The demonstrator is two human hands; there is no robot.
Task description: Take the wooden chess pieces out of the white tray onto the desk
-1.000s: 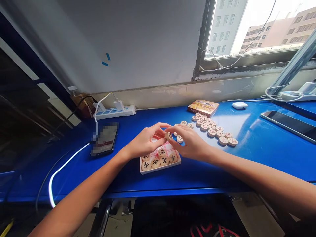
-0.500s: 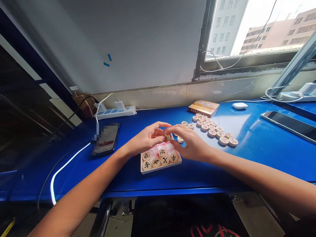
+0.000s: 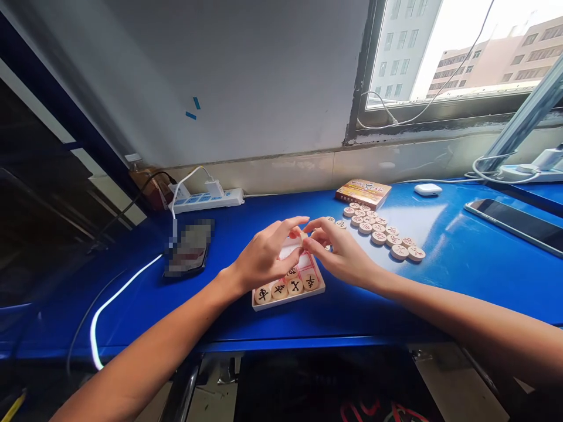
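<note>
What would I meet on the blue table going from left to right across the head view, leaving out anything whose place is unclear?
Black phone with a blurred screen, shallow white rectangular tray, red-and-yellow cardboard box, small white rounded case, pale-edged phone with a dark screen.

On your left, a dark phone [image 3: 189,253], partly pixelated, lies on the blue table [image 3: 422,310]. Behind it, against the wall [image 3: 264,76], sits a white power strip [image 3: 206,200] with a white charger [image 3: 214,187] plugged in, and a bottle [image 3: 144,180] stands beside it. Two small blue strips [image 3: 190,116] mark the wall above. To your right, you have a white earbud case [image 3: 428,189] and a second phone [image 3: 519,219], lying flat. A window [image 3: 413,53] at upper right shows buildings outside, a thin cable [image 3: 461,61] hanging across it.
</note>
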